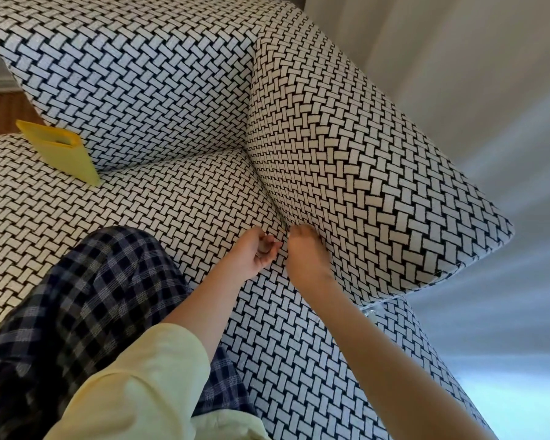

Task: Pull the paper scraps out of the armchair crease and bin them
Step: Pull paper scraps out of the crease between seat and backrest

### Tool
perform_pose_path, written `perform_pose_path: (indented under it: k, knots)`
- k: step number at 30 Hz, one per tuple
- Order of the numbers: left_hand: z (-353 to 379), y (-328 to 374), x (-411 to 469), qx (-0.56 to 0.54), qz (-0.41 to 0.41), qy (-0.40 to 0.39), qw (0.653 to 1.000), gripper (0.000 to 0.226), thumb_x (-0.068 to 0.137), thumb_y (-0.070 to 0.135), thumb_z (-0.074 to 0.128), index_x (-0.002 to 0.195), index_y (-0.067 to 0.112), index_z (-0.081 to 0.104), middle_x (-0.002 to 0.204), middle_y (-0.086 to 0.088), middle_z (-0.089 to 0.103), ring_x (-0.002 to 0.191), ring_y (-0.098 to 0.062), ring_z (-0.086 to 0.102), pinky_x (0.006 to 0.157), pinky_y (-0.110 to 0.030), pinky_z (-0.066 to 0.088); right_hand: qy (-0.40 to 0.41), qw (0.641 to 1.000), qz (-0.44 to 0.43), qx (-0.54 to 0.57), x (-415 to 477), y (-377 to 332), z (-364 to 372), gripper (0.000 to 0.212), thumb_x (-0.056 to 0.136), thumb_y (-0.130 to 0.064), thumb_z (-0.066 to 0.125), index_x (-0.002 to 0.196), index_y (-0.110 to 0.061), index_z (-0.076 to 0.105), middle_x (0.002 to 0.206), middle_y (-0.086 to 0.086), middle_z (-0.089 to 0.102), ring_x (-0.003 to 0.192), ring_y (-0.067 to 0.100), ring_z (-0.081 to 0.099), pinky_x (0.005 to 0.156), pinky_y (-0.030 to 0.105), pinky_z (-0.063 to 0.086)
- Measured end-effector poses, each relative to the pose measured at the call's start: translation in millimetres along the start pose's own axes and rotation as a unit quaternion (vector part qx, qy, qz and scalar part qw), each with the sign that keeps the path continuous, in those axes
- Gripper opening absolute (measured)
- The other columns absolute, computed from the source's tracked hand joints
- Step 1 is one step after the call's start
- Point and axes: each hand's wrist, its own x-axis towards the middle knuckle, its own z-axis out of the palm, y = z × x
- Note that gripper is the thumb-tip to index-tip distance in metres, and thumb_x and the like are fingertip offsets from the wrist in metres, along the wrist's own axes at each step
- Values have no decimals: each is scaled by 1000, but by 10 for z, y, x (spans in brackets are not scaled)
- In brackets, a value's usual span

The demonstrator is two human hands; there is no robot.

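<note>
Left hand [255,253] curled; right hand [303,250] dug into crease [268,192].

Sleeve [146,376]: I wore pale yellow, loose and soft, on my left arm.
Trousers [86,296]: I wore a dark navy check crossed with grey-white.
Left hand [254,255]: it carried what looked like a thin ring [258,255].

The armrest [362,185] presses tight against the seat [172,201], narrowing the crease [269,198].

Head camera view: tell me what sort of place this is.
Probably a room in a home, likely a living room: an upholstered armchair with a woven pattern, wood floor at the left edge, and the person's checked lounge trousers.
</note>
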Motion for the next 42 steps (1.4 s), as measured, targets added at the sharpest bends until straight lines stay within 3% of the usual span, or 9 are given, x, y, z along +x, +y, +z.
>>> perform_pose_path:
  k: [5,10,14,20,25,28,31,36,42]
  knots:
    - [-34,11,-31,40,24,2,999,22,94,8,38,74,6,44,69,-8,47,60,-16,51,41,-21,52,-94,990,28,-103,136,-129,184,42,97,-10,38,136,6,32,135,20,40,123,26,44,89,31,47]
    - [-115,75,-88,30,15,-4,999,21,95,8,38,75,5,45,72,-11,49,51,-17,58,40,-23,53,-124,987,44,-94,294,-154,134,27,96,-10,44,121,-3,50,121,10,58,109,22,58,82,27,48]
    - [-129,93,-119,102,17,-19,994,20,94,8,38,79,4,50,71,-9,54,56,-15,53,49,-23,53,-99,989,28,-108,232,-163,179,30,97,-7,37,125,2,44,123,15,55,113,25,53,84,29,48]
    - [-165,97,-117,53,16,-22,998,25,97,11,37,78,2,51,71,-13,59,65,-17,55,64,-28,50,-57,990,-53,-115,70,16,52,26,88,7,47,111,-2,54,109,12,62,101,26,61,80,31,49]
    - [-154,94,-141,59,19,-24,998,25,97,12,38,82,0,54,82,-15,58,72,-19,58,73,-32,53,-5,994,-25,110,120,100,-41,31,86,7,49,107,-10,65,97,5,66,90,19,62,83,27,52]
    - [-162,154,-171,29,27,-27,999,23,98,13,36,88,0,52,84,-16,58,75,-22,59,88,-37,52,11,960,-16,279,165,-20,-210,23,81,0,64,102,-10,68,97,0,69,86,10,62,77,16,50]
    - [-154,256,-224,-16,30,-37,999,15,99,14,35,105,4,45,92,-17,54,83,-24,59,85,-39,52,-45,917,-3,397,237,-188,-311,28,78,3,66,103,-10,66,99,3,69,85,9,63,69,11,48]
    - [-262,619,-339,-40,65,-12,997,20,100,18,34,92,3,46,91,-18,53,81,-25,58,84,-39,52,-61,911,-36,407,367,-557,-375,35,75,9,63,105,-8,65,102,4,70,92,13,64,86,25,52]
    - [-524,1124,-574,-71,114,-38,990,16,98,14,35,106,3,43,88,-16,51,73,-20,57,79,-36,55,-7,913,-111,393,503,-1082,-576,27,79,-1,67,105,-9,64,99,1,69,88,10,65,80,14,51]
